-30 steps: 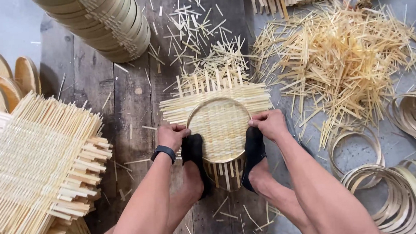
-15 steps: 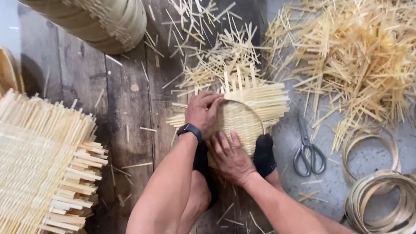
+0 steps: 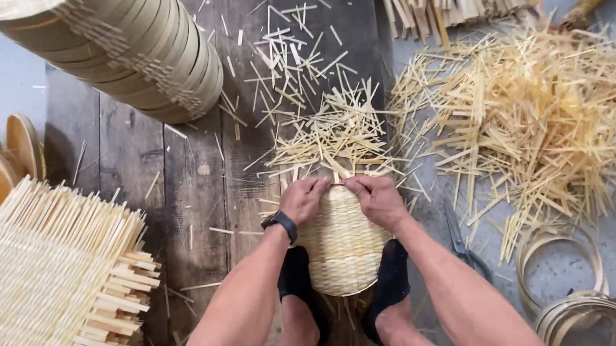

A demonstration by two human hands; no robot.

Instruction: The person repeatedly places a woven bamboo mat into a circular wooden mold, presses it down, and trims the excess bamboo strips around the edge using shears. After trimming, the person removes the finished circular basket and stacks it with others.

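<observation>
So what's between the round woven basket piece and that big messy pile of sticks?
In the head view, scissors lie on the grey floor between the woven disc and the pile of bamboo strips.

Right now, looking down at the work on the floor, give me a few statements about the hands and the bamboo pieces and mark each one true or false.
1. Both hands, the left hand and the right hand, grip the far edge of the round woven bamboo disc. True.
2. The woven disc stands between two feet in black socks. True.
3. The left wrist is bare. False: it wears a black wristband.
4. The loose heap of pale bamboo slivers lies to the left of the hands. False: it lies to the right.
5. Grey metal scissors lie on the floor by the right forearm. True.
</observation>
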